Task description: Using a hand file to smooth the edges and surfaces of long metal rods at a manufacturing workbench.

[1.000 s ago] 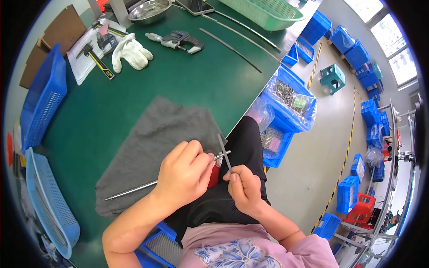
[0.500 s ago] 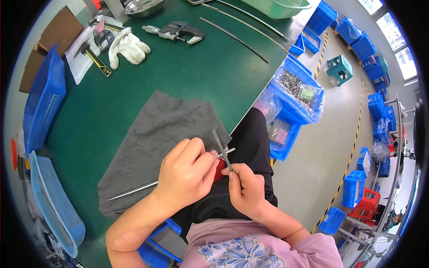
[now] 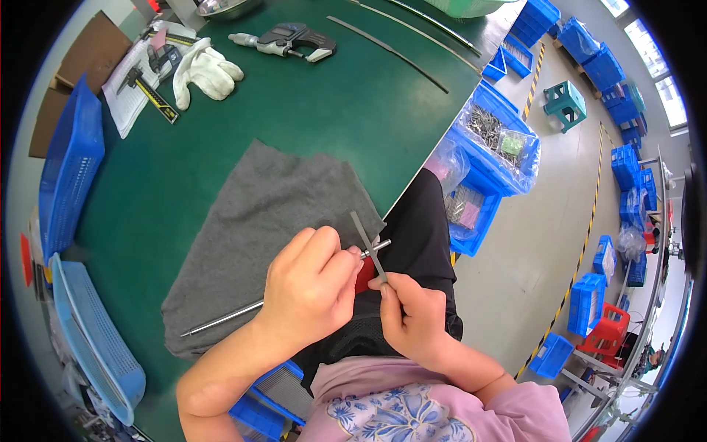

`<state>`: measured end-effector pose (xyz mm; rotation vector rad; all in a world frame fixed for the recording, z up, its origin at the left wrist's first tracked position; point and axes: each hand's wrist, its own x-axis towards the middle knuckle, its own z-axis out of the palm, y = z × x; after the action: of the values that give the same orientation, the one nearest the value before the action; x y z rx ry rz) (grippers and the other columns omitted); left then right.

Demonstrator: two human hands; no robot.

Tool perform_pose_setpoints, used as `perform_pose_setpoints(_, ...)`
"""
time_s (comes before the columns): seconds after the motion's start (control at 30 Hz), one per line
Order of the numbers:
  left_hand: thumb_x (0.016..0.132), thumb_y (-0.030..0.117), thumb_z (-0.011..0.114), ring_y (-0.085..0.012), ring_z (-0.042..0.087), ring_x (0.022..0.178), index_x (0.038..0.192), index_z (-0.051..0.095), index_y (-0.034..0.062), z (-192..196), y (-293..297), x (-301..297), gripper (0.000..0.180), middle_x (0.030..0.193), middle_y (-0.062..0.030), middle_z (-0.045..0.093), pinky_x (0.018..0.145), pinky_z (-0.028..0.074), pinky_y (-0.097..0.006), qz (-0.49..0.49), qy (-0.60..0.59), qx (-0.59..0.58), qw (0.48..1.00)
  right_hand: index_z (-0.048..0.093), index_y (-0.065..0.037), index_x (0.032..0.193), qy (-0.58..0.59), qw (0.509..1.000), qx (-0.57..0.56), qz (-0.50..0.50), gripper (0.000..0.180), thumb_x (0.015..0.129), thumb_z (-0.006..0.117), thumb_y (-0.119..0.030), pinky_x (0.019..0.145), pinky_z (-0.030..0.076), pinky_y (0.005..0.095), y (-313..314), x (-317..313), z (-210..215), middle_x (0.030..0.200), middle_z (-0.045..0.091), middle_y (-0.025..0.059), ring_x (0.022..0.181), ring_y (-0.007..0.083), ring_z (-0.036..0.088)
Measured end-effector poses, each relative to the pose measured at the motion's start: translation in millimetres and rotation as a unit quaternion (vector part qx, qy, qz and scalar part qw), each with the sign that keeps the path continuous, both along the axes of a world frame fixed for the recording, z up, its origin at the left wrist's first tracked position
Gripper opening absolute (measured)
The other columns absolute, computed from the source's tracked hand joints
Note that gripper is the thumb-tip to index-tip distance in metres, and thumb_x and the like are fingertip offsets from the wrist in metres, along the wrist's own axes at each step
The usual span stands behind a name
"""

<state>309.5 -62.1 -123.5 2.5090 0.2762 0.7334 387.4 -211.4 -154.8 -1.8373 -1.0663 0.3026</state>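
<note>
While the left hand (image 3: 309,291) clamps the rod (image 3: 221,319) over the cloth (image 3: 258,221), the right hand (image 3: 412,317) pinches a file (image 3: 366,234) at its 12 o'clock, filing seemingly unfinished

The green desk (image 3: 309,110) is open through its middle, between the grey cloth (image 3: 258,228) near the front edge and the white glove (image 3: 206,70), micrometer (image 3: 287,40) and thin rods (image 3: 387,44) toward the far edge. Blue baskets (image 3: 66,169) line the left edge, and blue bins (image 3: 490,144) crowd the floor just off the right edge.

Bright even daylight, perhaps from windows upper right, soft shadows, fisheye-bent edges
</note>
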Motion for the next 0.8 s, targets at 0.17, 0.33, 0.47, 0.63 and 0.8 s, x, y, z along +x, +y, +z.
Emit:
perform_pose_setpoints(0.17, 0.064, -0.004, 0.068, -0.0246, 0.047, 0.060, 0.071, 0.057, 0.0002, 1, 1, 2, 0.014, 0.071, -0.0087, 0.043, 0.050, 0.040, -0.035, -0.001, -0.008, 0.001, 1.000, 0.061, 0.000, 0.093, -0.001, 1.000, 0.009, -0.011, 0.010, 0.084, 0.057, 0.002, 0.044, 0.042, 0.0279, 11, 4, 2, 0.070, 0.065, 0.0108, 0.048, 0.0192, 0.058)
perform_pose_setpoints(0.33, 0.064, -0.004, 0.068, -0.0243, 0.047, 0.059, 0.069, 0.055, 0.0003, 1, 0, 1, 0.014, 0.070, -0.0087, 0.043, 0.049, 0.039, -0.035, -0.002, -0.001, 0.002, 1.000, 0.061, -0.002, 0.090, -0.006, 0.999, 0.028, -0.030, 0.009, 0.081, 0.062, -0.001, 0.042, 0.043, 0.0310, 7, 3, 0, 0.067, 0.065, 0.0101, 0.047, 0.0250, 0.060)
perform_pose_setpoints(0.47, 0.065, -0.004, 0.068, -0.0244, 0.046, 0.059, 0.069, 0.054, 0.0005, 1, 0, 1, 0.015, 0.069, -0.0089, 0.043, 0.049, 0.039, -0.035, 0.001, -0.008, 0.000, 1.000, 0.062, -0.003, 0.088, -0.005, 1.000, -0.009, -0.011, 0.007, 0.081, 0.062, -0.002, 0.040, 0.041, 0.0319, 12, 7, 6, 0.063, 0.064, 0.0095, 0.047, 0.0243, 0.060)
perform_pose_setpoints(0.63, 0.065, -0.005, 0.068, -0.0246, 0.046, 0.058, 0.069, 0.054, 0.0007, 2, 0, 2, 0.015, 0.069, -0.0089, 0.042, 0.049, 0.038, -0.036, -0.006, -0.001, 0.002, 1.000, 0.062, -0.004, 0.089, -0.031, 0.999, 0.015, -0.019, 0.009, 0.080, 0.064, -0.003, 0.040, 0.040, 0.0323, 14, 9, 2, 0.061, 0.062, 0.0090, 0.044, 0.0236, 0.057)
perform_pose_setpoints(0.8, 0.064, -0.005, 0.068, -0.0247, 0.046, 0.058, 0.069, 0.054, 0.0003, 1, 0, 1, 0.016, 0.069, -0.0088, 0.042, 0.049, 0.038, -0.036, -0.007, -0.002, -0.003, 1.000, 0.062, -0.002, 0.091, -0.045, 0.997, 0.044, -0.036, 0.012, 0.079, 0.064, -0.002, 0.040, 0.041, 0.0318, 8, -1, -11, 0.058, 0.060, 0.0084, 0.043, 0.0230, 0.056)
